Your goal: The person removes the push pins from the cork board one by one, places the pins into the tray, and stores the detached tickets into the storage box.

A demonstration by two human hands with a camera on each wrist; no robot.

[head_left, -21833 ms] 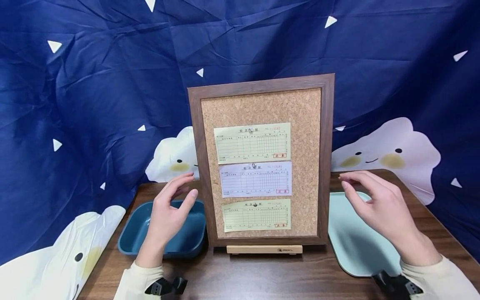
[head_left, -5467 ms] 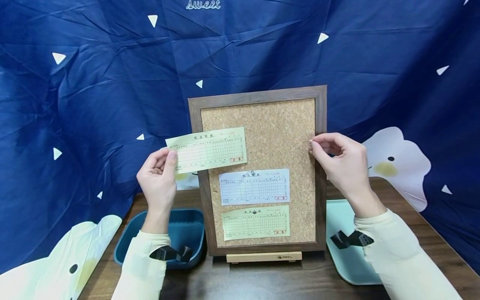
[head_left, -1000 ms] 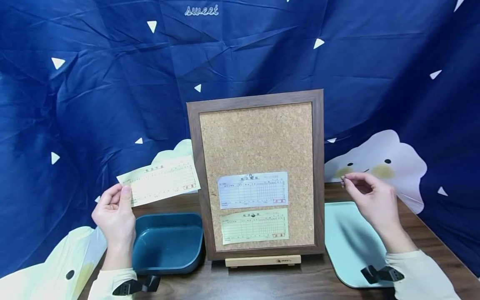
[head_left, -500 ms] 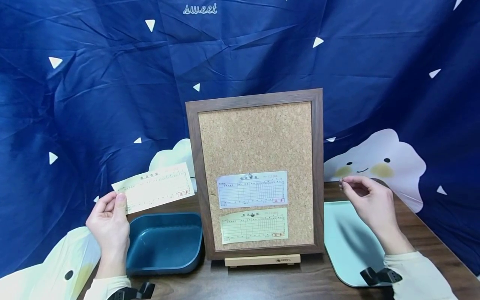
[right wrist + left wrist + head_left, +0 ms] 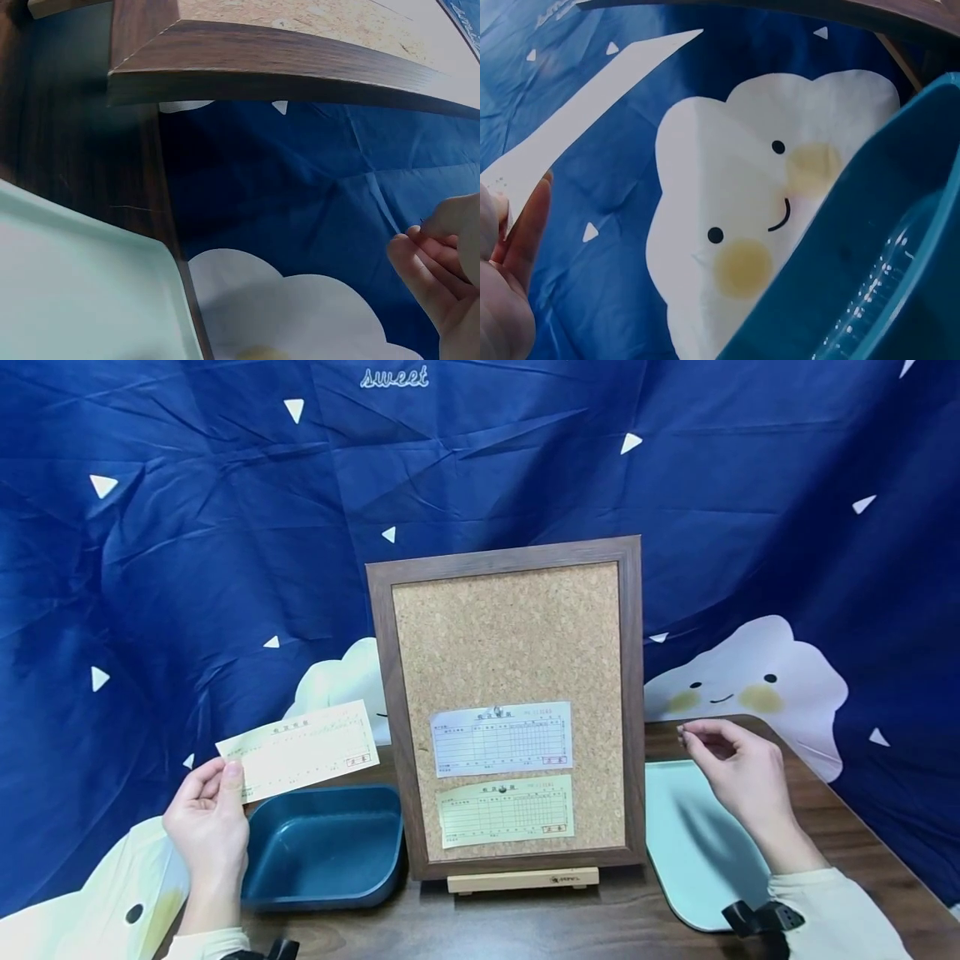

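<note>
In the head view my left hand (image 5: 212,827) pinches the left end of a pale yellow-green receipt slip (image 5: 307,747) between thumb and fingers. The slip hangs in the air at the back of a dark blue bin (image 5: 326,852). Over the far part of a mint tray (image 5: 701,843), my right hand (image 5: 742,777) pinches a small push pin (image 5: 681,735), mostly hidden by the fingertips. A framed cork board (image 5: 510,643) stands between the hands. Pinned low on it are a bluish-white receipt (image 5: 498,742) and, beneath that, a green receipt (image 5: 506,814).
The board leans on a light wooden easel (image 5: 522,881) on a dark wood table (image 5: 517,927). Behind it hangs a blue cloth (image 5: 495,460) with clouds and white triangles. The bin is left of the board, the tray right.
The top receipt, pinned on the board at first, has come off into my left hand. Lately that hand has moved down and left. My right hand has left the board's edge with the pin.
</note>
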